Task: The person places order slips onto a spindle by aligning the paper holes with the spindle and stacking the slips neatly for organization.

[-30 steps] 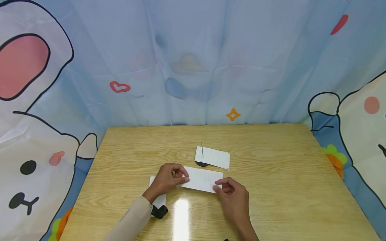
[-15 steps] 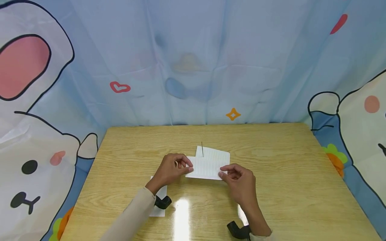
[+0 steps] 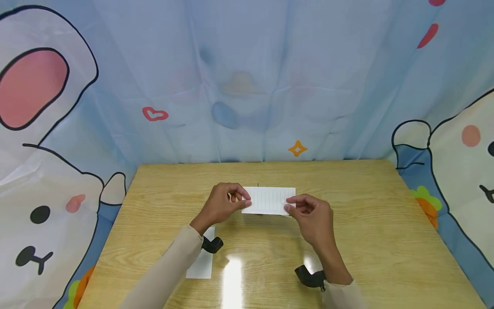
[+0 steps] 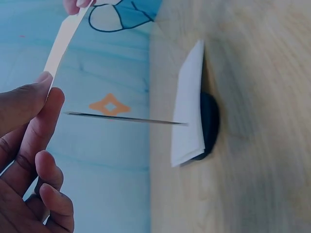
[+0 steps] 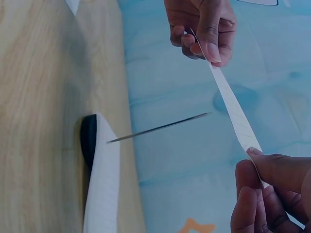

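Observation:
Between both hands a lined paper slip point(image 3: 269, 200) is held by its short ends, raised over the table. My left hand point(image 3: 224, 204) pinches its left end between thumb and index finger; my right hand point(image 3: 311, 219) pinches the right end the same way. In the left wrist view, a bill spike's thin metal pin point(image 4: 121, 118) points up toward the slip, its tip apart from it. Lined slips point(image 4: 187, 107) are pierced by the pin, low down over the round black base point(image 4: 211, 126). From the head view, the held slip hides most of the spike.
Another white paper point(image 3: 200, 262) lies on the wooden table point(image 3: 386, 240) near my left forearm, partly covered by it. Black wrist mounts point(image 3: 310, 277) sit on both wrists. Behind the table's far edge hangs a blue cartoon curtain point(image 3: 328, 86).
Both hands have carried the slip away from me and slightly right, from in front of the spike to over it. The pierced slips, visible before, are now mostly covered in the head view.

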`<state>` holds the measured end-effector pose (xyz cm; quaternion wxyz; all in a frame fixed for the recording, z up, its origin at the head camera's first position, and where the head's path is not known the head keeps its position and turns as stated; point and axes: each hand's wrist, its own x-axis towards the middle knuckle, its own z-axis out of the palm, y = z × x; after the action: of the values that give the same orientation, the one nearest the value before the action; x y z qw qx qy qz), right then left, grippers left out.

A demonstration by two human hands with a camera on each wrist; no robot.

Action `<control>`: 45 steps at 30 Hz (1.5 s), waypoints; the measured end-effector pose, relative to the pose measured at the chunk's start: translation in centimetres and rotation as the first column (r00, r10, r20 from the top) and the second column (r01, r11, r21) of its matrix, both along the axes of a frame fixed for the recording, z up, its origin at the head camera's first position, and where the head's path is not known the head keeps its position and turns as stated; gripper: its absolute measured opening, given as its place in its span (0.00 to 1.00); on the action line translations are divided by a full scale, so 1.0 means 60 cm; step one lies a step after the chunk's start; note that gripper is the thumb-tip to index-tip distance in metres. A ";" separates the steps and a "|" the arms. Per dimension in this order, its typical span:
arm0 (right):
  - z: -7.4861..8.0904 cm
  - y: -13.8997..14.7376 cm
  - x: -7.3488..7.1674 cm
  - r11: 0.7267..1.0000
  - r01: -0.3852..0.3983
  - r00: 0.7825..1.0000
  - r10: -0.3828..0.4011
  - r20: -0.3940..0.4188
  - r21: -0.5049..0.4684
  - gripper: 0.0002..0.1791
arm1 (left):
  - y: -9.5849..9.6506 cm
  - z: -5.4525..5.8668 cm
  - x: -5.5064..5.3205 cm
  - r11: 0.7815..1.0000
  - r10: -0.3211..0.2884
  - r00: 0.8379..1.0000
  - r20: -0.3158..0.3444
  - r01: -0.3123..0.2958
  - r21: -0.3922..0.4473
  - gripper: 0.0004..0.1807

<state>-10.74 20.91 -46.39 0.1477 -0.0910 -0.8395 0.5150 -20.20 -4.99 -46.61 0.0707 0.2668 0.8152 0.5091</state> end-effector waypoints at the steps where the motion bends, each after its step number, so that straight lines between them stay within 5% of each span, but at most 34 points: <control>1: 0.002 0.001 -0.002 1.000 0.001 1.000 -0.001 -0.004 0.006 0.06 | 0.001 0.002 -0.003 1.000 0.003 1.000 -0.006 -0.003 0.000 0.03; 19: 0.034 0.012 -0.045 0.998 0.035 0.997 -0.032 -0.070 0.050 0.05 | 0.023 0.034 -0.043 0.997 0.062 0.997 -0.043 -0.060 0.040 0.03; 45: 0.001 0.030 -0.087 0.999 0.034 0.999 -0.034 -0.009 -0.011 0.05 | 0.050 0.003 -0.079 0.989 0.131 0.991 0.002 -0.131 0.065 0.03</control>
<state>-15.94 22.72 -46.34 0.1599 -0.1038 -0.8342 0.5175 -24.91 -1.99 -46.45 0.0276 0.2153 0.8141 0.5386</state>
